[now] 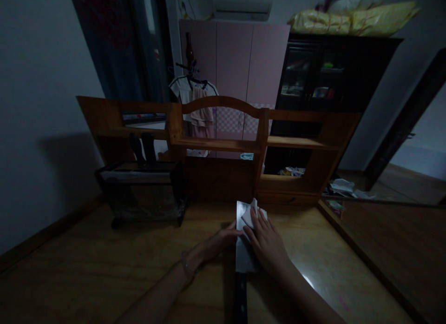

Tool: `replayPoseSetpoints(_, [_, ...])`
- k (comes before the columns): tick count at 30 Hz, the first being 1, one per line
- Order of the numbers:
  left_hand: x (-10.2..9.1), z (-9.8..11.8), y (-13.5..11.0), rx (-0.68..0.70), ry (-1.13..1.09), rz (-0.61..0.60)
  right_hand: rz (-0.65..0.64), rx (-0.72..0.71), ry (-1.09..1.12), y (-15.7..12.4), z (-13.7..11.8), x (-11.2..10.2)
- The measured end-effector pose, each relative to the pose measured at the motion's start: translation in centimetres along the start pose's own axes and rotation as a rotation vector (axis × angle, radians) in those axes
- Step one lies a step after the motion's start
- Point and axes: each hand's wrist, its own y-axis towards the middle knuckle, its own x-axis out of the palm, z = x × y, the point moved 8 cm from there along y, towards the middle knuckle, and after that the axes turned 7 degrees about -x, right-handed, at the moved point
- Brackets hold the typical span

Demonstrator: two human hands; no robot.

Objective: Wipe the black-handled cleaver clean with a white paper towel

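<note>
A cleaver (244,259) with a broad steel blade and a black riveted handle lies in front of me, its handle pointing toward me. My left hand (223,239) holds the blade's left edge, fingers and thumb closed near the upper part. Across the blade's top right, my right hand (267,240) presses a folded white paper tissue (248,217) flat against the steel. Some of the tissue is hidden under the right fingers, which are held together. The underside of the blade is out of sight.
A dark knife block (142,196) with two black handles stands at left on the wooden table (146,273). Behind the cleaver rises a wooden shelf unit (219,145). A raised wooden edge (365,259) runs along the right. The room is dim.
</note>
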Motion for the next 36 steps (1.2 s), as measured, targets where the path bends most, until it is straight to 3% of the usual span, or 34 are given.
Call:
replayPoseSetpoints(6, [0.0,0.1,-0.2,-0.03,0.091,0.034,0.065,0.006,0.008,0.3,-0.7,-1.6])
replayPoseSetpoints(16, [-0.6,-0.3,-0.3,-0.093,0.229,0.125,-0.119,-0.173,0.114,0.9,-3.8,-1.8])
replayPoseSetpoints(23, [-1.1,0.0,-0.2,-0.045,0.258,0.145,-0.099,-0.139,0.128,1.9,-2.7,-1.2])
replayPoseSetpoints(29, [0.1,0.4,0.0,-0.002,0.168,0.015,-0.078,-0.069,0.121,2.2,-0.8,-1.1])
replayPoseSetpoints(36, [1.0,1.0,-0.4,-0.005,0.13,0.013,-0.053,-0.024,0.077,1.7,0.1,-1.0])
